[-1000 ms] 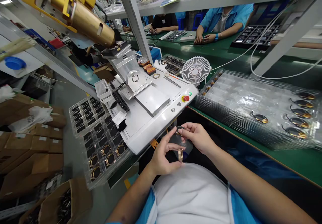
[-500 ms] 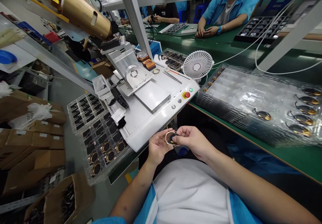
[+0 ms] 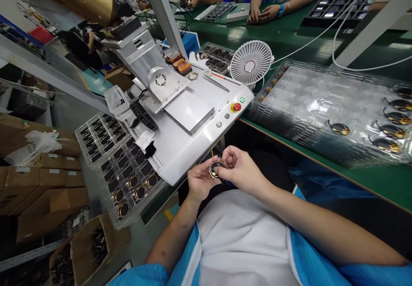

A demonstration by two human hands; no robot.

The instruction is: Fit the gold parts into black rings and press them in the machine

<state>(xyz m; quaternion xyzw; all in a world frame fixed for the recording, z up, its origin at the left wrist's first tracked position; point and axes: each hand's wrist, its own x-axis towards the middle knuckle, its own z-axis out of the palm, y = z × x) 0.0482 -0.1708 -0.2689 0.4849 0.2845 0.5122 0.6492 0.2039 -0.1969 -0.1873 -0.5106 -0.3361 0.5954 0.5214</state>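
Close to my waist, below the machine's front edge, my left hand [image 3: 198,182] is closed around the edge of a round gold-rimmed watch case [image 3: 212,171]. A dark disc with a yellow patch lies within the gold rim. My right hand [image 3: 246,171] grips the same piece from the other side, its thumb on the disc and its fingers curled at the rim. Part of the piece is hidden behind that thumb. Similar gold-rimmed rounds [image 3: 139,192] sit in a clear tray [image 3: 107,206] to the left.
A white-topped machine [image 3: 180,161] with a red button [image 3: 237,106] stands ahead. A white fan [image 3: 251,63] is behind it. On the right, stacked clear trays [image 3: 289,136] carry discs with dark tails [image 3: 339,128]. Cardboard boxes [image 3: 96,247] stand at lower left. Co-workers sit across the green bench.
The dark disc now lies within the gold rim, where before it stood partly out of it. My right thumb has moved onto it. The whole view has shifted slightly.
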